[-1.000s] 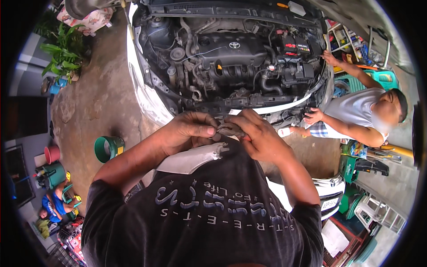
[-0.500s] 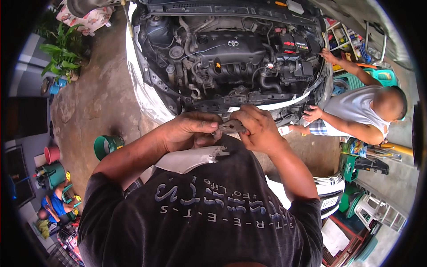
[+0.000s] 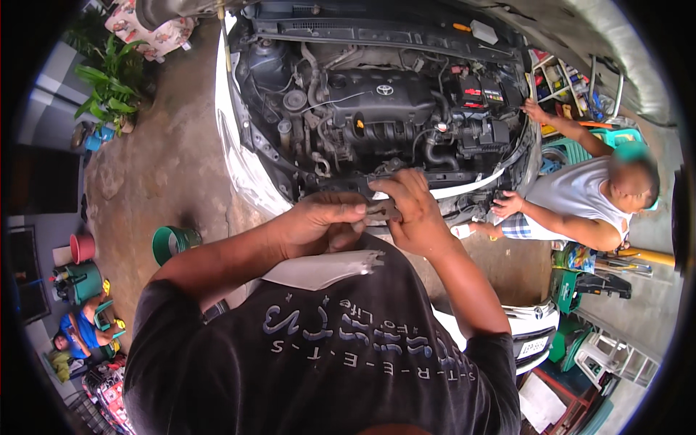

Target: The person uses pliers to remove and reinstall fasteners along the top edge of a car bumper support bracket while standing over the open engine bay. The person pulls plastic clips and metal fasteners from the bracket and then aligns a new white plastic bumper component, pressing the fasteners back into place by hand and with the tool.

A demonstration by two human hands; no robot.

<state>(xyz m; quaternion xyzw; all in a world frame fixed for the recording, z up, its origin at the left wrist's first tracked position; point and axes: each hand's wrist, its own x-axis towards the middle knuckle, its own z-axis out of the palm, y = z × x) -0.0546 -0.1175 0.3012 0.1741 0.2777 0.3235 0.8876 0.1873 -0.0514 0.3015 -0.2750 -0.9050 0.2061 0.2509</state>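
My left hand (image 3: 319, 221) is closed in a pinch near the jaws of the pliers (image 3: 379, 211); what it pinches is too small and covered to make out. My right hand (image 3: 417, 214) is wrapped round those pliers, just right of my left. Just under my hands, across my dark shirt, is a pale grey, elongated plastic-looking piece (image 3: 315, 270) with a jagged right end; whether a hand holds it I cannot tell. Beyond them lies the engine bay (image 3: 384, 112) of a white car with its bonnet raised.
A co-worker (image 3: 573, 196) on the right has a hand at the car's side. Another person (image 3: 83, 330) sits at lower left near buckets (image 3: 170, 243). A white car front (image 3: 533, 333) is at lower right, beside a ladder (image 3: 631, 348) and clutter. Plants (image 3: 109, 87) stand at upper left.
Compared with earlier frames, the view has shifted slightly, with the car appearing lower. My hands remain together at the pliers. The co-worker's head has turned and moved a little.
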